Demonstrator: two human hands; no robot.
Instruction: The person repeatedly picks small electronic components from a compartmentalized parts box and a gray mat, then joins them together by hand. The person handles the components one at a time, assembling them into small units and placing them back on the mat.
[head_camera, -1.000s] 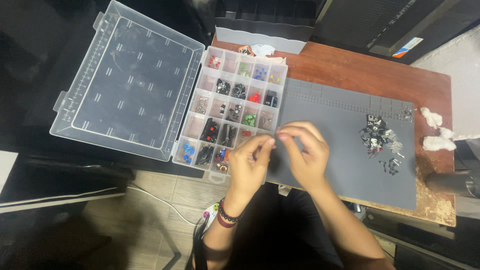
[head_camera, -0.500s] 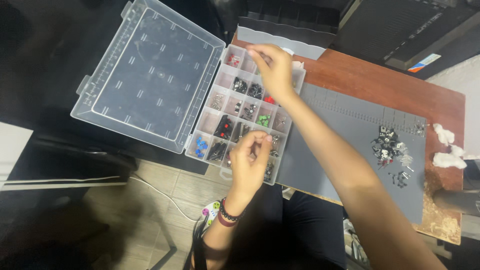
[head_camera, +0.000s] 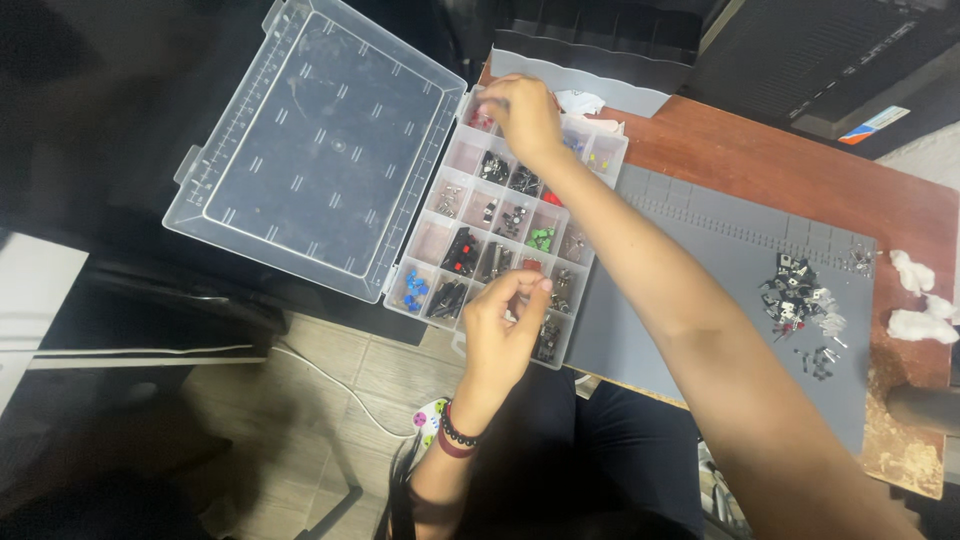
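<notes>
A clear plastic organizer box (head_camera: 432, 240) lies open, its compartments holding small electronic parts in black, red, green and blue. My right hand (head_camera: 522, 115) reaches across to a far compartment at the box's back row, fingertips dipped down into it and hidden. My left hand (head_camera: 505, 325) hovers over the near row of compartments with thumb and fingertips pinched together; I cannot make out whether anything tiny sits between them. A beaded bracelet is on my left wrist.
The box's clear lid (head_camera: 320, 150) hangs open to the left, past the table edge. A grey work mat (head_camera: 720, 290) on the wooden table (head_camera: 780, 170) carries a pile of small loose parts (head_camera: 795, 295). White tissue scraps (head_camera: 915, 300) lie at the right.
My right hand left my left hand near the mat's front and stretched out to the far row of the box. My left hand stayed pinched over the near compartments.
</notes>
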